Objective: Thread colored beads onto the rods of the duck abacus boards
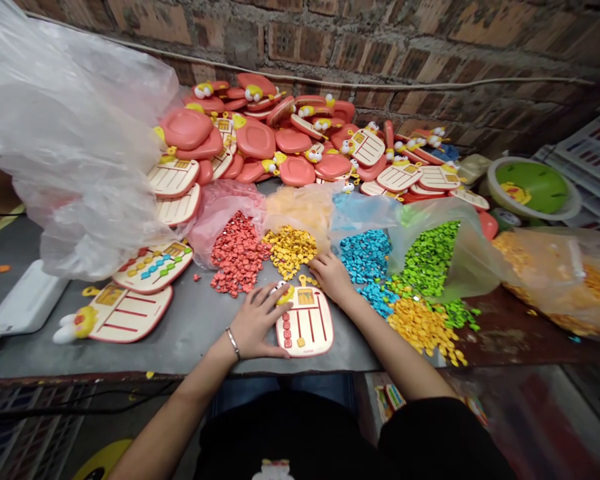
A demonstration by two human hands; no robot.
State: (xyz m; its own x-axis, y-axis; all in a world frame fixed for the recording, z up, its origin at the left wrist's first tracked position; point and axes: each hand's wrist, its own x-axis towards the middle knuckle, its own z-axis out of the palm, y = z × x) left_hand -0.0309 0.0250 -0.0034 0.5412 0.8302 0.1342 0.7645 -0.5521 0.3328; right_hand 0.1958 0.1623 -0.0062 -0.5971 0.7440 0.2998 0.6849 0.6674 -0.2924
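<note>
My left hand (257, 325) has its fingers spread and rests on the left edge of a cream board (307, 333) with a red rim. The board's leftmost slot holds several red pieces (287, 330), and a yellow piece (301, 342) sits at the bottom of the slot beside it. The other two slots show no pieces. My right hand (331, 275) reaches past the board's top right to the edge of the yellow pile (291, 250); its fingers are bent together, and whatever they may hold is too small to make out.
Piles of red (237, 257), blue (365, 257), green (430, 257) and orange-yellow pieces (423, 327) surround the board. Other boards (130, 313) lie at left, with many heaped (255, 140) against the brick wall. A plastic bag (80, 133) hangs over the left side. A green bowl (535, 187) stands right.
</note>
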